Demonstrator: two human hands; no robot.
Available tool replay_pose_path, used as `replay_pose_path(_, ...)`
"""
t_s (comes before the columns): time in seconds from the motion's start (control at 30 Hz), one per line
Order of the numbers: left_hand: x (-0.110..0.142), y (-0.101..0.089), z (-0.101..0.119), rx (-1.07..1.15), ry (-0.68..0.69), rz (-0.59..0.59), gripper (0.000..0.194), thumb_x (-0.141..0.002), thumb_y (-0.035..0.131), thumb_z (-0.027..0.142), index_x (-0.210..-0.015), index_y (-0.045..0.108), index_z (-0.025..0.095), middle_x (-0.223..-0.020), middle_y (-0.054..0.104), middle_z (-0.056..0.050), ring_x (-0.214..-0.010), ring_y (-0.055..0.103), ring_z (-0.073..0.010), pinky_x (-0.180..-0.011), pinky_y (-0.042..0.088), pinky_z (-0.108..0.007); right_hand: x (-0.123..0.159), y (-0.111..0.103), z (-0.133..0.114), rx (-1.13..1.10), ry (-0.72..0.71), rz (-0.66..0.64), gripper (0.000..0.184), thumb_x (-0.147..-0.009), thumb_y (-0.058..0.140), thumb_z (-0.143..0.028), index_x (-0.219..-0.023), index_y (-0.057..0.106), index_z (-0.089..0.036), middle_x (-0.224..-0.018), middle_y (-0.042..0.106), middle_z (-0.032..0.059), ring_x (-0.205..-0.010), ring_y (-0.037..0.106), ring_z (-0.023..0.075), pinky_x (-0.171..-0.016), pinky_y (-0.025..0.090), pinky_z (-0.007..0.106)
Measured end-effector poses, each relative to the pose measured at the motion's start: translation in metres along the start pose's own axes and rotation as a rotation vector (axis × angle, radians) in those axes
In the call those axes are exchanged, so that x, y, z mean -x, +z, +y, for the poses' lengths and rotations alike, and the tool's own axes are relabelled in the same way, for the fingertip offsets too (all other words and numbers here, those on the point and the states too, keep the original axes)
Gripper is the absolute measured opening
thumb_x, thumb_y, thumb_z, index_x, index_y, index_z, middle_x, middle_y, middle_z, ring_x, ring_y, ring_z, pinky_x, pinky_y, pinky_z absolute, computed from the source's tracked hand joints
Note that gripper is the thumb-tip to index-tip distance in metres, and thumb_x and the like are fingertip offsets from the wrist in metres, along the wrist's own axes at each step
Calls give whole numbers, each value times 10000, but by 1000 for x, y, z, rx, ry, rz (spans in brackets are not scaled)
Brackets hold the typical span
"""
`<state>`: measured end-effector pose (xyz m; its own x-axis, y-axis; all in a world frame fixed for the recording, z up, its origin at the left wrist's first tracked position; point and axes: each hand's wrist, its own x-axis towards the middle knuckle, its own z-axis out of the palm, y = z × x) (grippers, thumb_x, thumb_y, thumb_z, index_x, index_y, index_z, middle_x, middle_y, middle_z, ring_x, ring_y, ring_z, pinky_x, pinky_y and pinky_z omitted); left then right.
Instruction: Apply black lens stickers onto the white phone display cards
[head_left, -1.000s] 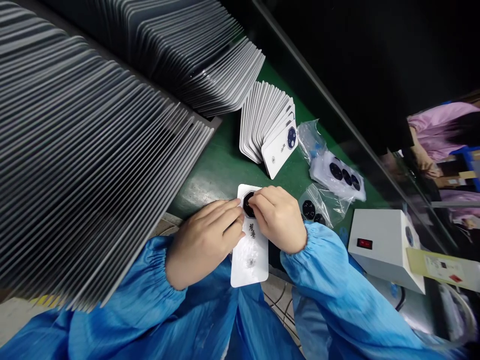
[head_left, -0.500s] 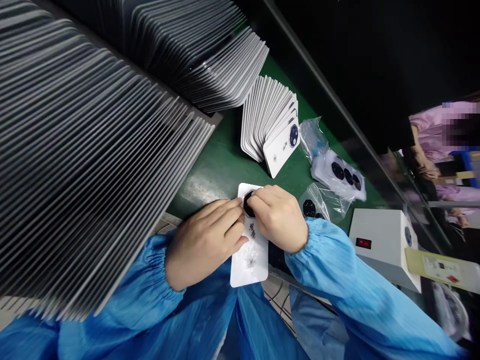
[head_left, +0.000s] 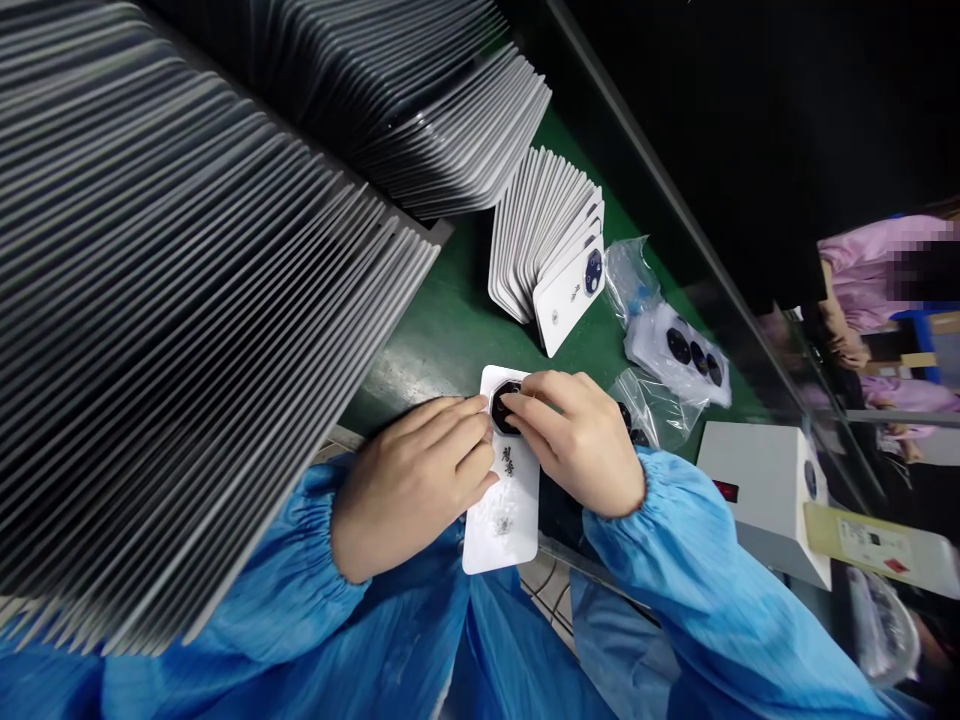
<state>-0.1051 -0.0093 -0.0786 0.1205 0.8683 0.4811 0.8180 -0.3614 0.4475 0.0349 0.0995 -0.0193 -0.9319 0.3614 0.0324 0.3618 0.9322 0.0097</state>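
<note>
– Panel first: where does it lie?

– Between the hands. It is a glossy white, flat, round-cornered panel, and its long axis runs away from the body, almost straight up the view. The near end seems to reach past the edge of the dark green worktop.

– And the shiny black, eight-sided disc?

– On the panel's far end, above the small black lettering.

– Which hand is nearer to it?

– The right hand. Its fingertips are over the disc, coming in from the right, so the disc lies just ahead and to the left of the knuckles.

– Pinching?

– I can't tell. The fingertips are gathered close together on the disc, but whether they grip its edge or only press down is hidden.

– The left hand?

– Its fingers lie side by side, pressed together, with the tips at the panel's left edge, just beside the disc. The thumb rests lower, by the lettering. Any grip underneath is out of sight.

– What is beyond them?

– A fanned row of white panels, well apart from the fingertips.
</note>
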Motion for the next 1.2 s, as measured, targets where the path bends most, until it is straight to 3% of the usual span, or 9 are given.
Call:
replay_pose_path(0.33,0,1,0,-53,30,6,156,-841,541,150,-911,680,158,-946,698,-103,-1001,638,-263,-902,530,-406,-8,9,-2,55,-77,21,231,-879,430,-138,-710,587,-155,-727,579,45,-684,437,162,-641,297,319)
replay_pose_path(0.77,0,0,3,-89,94,-50,198,-867,470,123,-878,668,118,-967,664,-151,-1130,562,-321,-1007,449,-440,-8,19,-4,116,-129,69,277,-880,367,-116,-684,559,-151,-682,529,57,-653,380,176,-614,303,321)
replay_pose_path(0.9,-3,0,4,-104,99,-61,193,-859,477,124,-861,670,116,-950,663,-144,-1106,578,-316,-996,458,-439,-8,4,-7,133,-168,115,242,-875,396,-116,-706,568,-143,-694,554,71,-645,405,180,-598,324,333)
replay_pose_path(1.07,-4,0,3,-117,116,-27,172,-835,517,111,-893,679,113,-906,667,-131,-1086,588,-314,-959,489,-439,-11,-28,-9,-16,31,342,112,-843,484,-107,-882,580,-149,-886,609,88,-819,517,182,-699,405,325)
replay_pose_path(1.2,1,1,1,-112,137,-10,197,-832,523,114,-950,681,114,-945,668,-149,-1091,587,-320,-945,500,-438,-5,-4,-2,-78,27,130,162,-862,462,-135,-764,588,-159,-768,616,45,-721,541,155,-660,396,311)
